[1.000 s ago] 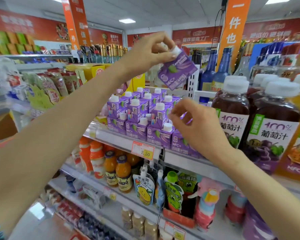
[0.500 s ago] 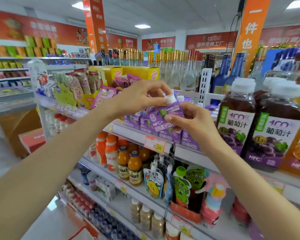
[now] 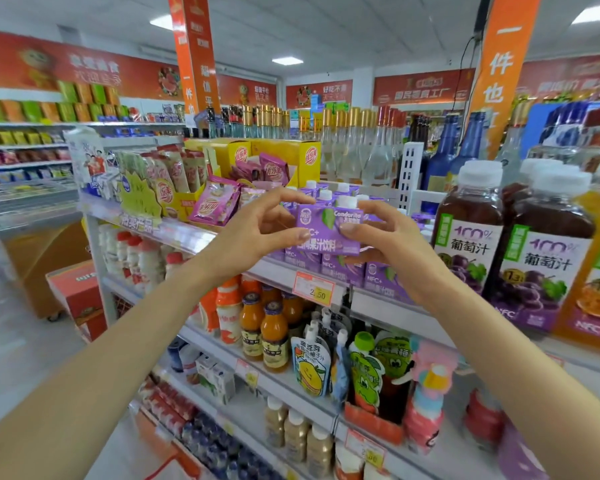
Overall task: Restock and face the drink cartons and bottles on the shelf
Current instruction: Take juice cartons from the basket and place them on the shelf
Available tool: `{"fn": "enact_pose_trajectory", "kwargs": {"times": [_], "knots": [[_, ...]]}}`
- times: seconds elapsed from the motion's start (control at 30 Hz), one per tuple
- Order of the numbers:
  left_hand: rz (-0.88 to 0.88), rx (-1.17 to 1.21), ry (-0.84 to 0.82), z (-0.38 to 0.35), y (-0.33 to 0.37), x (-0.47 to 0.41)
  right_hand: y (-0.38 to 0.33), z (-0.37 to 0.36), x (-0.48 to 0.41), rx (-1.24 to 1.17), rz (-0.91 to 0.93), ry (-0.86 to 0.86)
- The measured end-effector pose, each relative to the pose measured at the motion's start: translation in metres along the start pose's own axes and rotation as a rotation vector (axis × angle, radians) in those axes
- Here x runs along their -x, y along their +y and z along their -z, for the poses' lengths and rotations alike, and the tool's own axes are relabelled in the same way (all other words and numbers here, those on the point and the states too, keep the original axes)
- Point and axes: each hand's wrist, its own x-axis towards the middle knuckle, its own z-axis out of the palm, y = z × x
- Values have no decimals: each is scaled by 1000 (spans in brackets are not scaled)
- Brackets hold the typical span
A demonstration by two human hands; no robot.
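Bare left grip (image 3: 253,233), bare right grip (image 3: 392,244), bare forearms (image 3: 118,341), short plain nails (image 3: 347,227)

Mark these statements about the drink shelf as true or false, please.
1. The left hand and the right hand both hold one purple carton. True.
2. Its cap is green. False: it is white.
3. The grape juice bottles stand to the right of the stocked cartons. True.
4. The orange bottles share a shelf with the stocked cartons. False: they stand one shelf lower.
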Motion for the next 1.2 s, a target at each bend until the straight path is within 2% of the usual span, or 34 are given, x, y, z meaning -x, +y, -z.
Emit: {"fn": "enact_pose_trajectory", "kwargs": {"times": [0.13, 0.27, 0.37, 0.47, 0.67, 0.8, 0.97, 1.1, 1.2], "knots": [[-54, -1, 35, 0, 1, 3, -6, 2, -1, 6, 1, -54], [-24, -99, -9, -1, -6, 3, -8, 2, -1, -49, -36, -72], [-98, -330, 136, -4, -9, 2, -12, 1, 1, -82, -63, -105], [-200, -434, 219, -2, -12, 2, -16, 1, 2, -95, -93, -139], [-293, -490, 222, 4, -14, 1, -19, 1, 1, -114, -143, -136], [-293, -539, 204, 6, -18, -1, -19, -1, 1, -136, -147, -150], [-244, -253, 53, 15, -10, 4, -17, 5, 0, -181, -164, -180], [-185, -113, 24, 12, -1, 8, -13, 7, 0, -234, -151, -244], [-182, -72, -3, 14, -2, 7, -10, 6, -2, -156, -139, -277]]}}
